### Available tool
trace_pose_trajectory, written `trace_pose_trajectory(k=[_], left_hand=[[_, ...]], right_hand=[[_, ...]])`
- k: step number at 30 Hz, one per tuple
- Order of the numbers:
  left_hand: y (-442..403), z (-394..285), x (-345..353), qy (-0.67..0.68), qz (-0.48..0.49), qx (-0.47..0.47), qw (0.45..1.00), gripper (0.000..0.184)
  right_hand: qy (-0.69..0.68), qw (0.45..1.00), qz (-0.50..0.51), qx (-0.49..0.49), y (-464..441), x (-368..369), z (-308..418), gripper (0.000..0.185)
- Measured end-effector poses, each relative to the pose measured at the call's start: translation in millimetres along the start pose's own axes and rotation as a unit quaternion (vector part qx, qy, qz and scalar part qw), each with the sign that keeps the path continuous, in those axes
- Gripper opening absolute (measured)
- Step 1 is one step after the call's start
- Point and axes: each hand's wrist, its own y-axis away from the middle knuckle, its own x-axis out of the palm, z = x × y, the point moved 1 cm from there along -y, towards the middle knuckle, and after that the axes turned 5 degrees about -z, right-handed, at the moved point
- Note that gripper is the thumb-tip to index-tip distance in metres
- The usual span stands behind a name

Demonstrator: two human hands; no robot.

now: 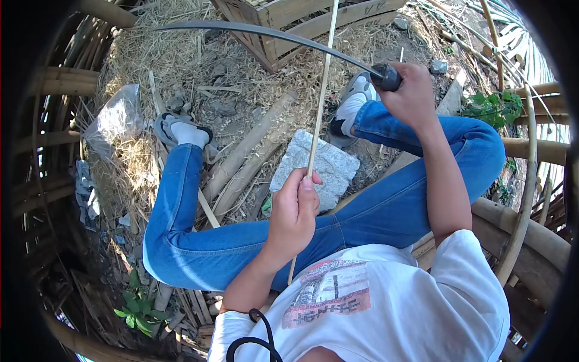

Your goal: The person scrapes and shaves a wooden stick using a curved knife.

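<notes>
My left hand (294, 212) is closed around a long, thin bamboo strip (319, 108), its thumb lying along it. The strip stands nearly upright in view, running from below my wrist past the top edge. In my right hand (411, 95), fingers wrapped round the dark handle, is a machete (265, 32) with a long, slightly curved blade. Its blade reaches far to the left and crosses the strip near the top; whether they touch, I cannot tell. A pale stone slab (335, 175) lies on the ground between my legs, partly behind the strip.
A wooden crate (289, 45) stands at the top. Bamboo poles (250, 151) lie on straw-covered ground beside my left leg. A clear plastic bag (120, 114) is at the left. Bamboo railings (537, 151) rise on the right, with a green plant (494, 108) near them.
</notes>
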Motion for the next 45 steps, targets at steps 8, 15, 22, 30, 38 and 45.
trace_pose_trajectory(k=[8, 15, 22, 30, 38, 45], left_hand=[[0.4, 1.3, 4.5, -0.116, -0.034, 0.058, 0.991, 0.027], [1.7, -7.4, 3.5, -0.119, -0.028, 0.057, 0.991, 0.030], [4.1, -11.4, 2.2, -0.088, -0.012, 0.037, 0.995, 0.032], [13.7, -21.4, -6.9, -0.065, 0.025, -0.006, 0.998, 0.035], [12.9, -30.6, -17.6, 0.054, 0.026, -0.025, 0.998, 0.035], [-6.8, -21.7, -23.5, 0.172, 0.028, -0.132, 0.976, 0.037]], right_hand=[[0.066, 0.996, 0.053, -0.012, 9.7, 8.1, 18.2, 0.033], [0.104, 0.994, -0.005, -0.022, 5.9, 3.9, 2.2, 0.033], [0.124, 0.992, -0.015, 0.007, -3.3, -7.4, -9.6, 0.034], [0.175, 0.978, -0.104, 0.044, -16.5, -19.9, -32.1, 0.035], [0.122, 0.960, -0.163, 0.190, -27.1, -50.8, -79.4, 0.031], [-0.076, 0.985, 0.055, 0.143, -9.6, 7.1, -8.4, 0.027]])
